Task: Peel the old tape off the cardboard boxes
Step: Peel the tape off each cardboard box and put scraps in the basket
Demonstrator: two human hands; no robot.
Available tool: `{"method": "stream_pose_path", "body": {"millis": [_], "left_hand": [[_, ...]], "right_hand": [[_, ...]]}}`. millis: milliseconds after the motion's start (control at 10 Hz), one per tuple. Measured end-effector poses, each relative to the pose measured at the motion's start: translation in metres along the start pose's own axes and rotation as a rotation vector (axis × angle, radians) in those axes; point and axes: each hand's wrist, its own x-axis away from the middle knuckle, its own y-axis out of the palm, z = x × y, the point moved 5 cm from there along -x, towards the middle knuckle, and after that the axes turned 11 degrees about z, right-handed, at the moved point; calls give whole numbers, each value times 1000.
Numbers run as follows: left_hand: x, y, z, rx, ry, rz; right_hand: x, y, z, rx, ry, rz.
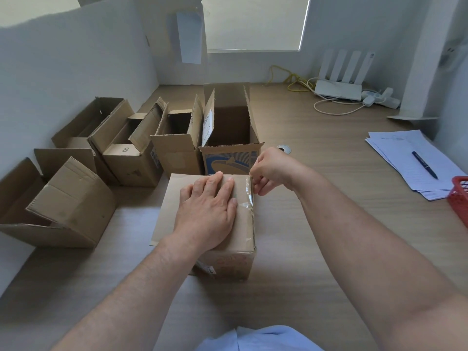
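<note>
Where the tape sits: clear tape [249,196] runs wrinkled along the right top edge of the closed cardboard box [243,231], which stands on the desk [316,224] directly in front of the person.
Right hand grip: the right hand [271,171] is at the far end of that strip. Its fingers are curled and closed on the tape's end in what looks like a pinch, though the fingers themselves hide the exact contact.
Left hand grip: the left hand [207,211] lies flat on the box top beside the tape, fingers straight, pressing down and holding nothing.
Step in hand: judged to be the start of the peel on this box, as most of the strip is stuck down.
Next move calls for: a steady, low pull along the edge toward the person while the flat hand braces the box. Thin tape like this may tear or lift the cardboard's paper skin.
Other boxes: open cardboard boxes [126,148] stand in a row behind and to the left, and a blue-printed box [228,160] is just behind the worked one.
Farther out: sheets of paper [395,153] with a pen [425,164] lie to the right, beside a red basket [459,201]. A white router [339,89] and a yellow cable [293,81] are at the back.
</note>
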Motion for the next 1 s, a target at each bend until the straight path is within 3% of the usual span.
{"method": "stream_pose_path", "body": {"millis": [200, 400, 600, 900, 1000], "left_hand": [[0, 1, 0, 9, 3, 3], [1, 0, 0, 10, 0, 7], [0, 0, 0, 0, -1, 5], [-1, 0, -1, 13, 0, 13], [-1, 0, 0, 16, -4, 10]], "right_hand": [[5, 3, 3, -145, 39, -68], [1, 4, -1, -22, 17, -14], [6, 6, 3, -118, 70, -57], [1, 2, 3, -14, 4, 38], [0, -6, 6, -72, -119, -7]]}}
